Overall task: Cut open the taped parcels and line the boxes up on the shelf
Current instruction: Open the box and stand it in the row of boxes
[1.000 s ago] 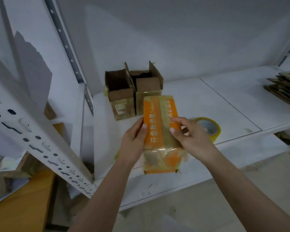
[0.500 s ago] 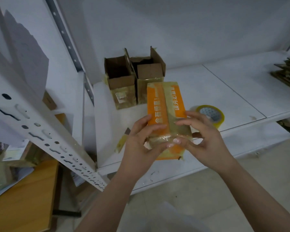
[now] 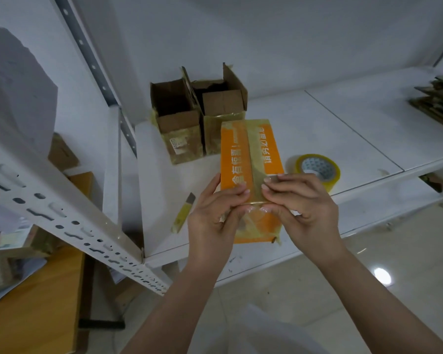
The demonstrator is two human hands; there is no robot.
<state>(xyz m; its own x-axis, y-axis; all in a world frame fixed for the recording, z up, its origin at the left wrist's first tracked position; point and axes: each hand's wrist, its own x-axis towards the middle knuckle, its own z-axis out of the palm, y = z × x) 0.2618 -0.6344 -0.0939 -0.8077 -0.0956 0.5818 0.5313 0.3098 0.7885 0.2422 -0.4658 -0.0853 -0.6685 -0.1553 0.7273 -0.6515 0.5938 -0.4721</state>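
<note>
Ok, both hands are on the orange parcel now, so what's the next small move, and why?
Probably free the left hand and pick up the knife lying on the shelf just beside it, while the right hand steadies the parcel. The tape down its middle looks uncut, and the two brown boxes behind already stand open.

Orange taped parcel (image 3: 251, 159) held tilted above the shelf's (image 3: 343, 129) front edge; two opened boxes (image 3: 197, 116) stand side by side, seemingly touching, at its back-left corner.

Cardboard stack (image 3: 440, 103) cut by right edge — parcel's (image 3: 251, 159) near end hidden.
</note>
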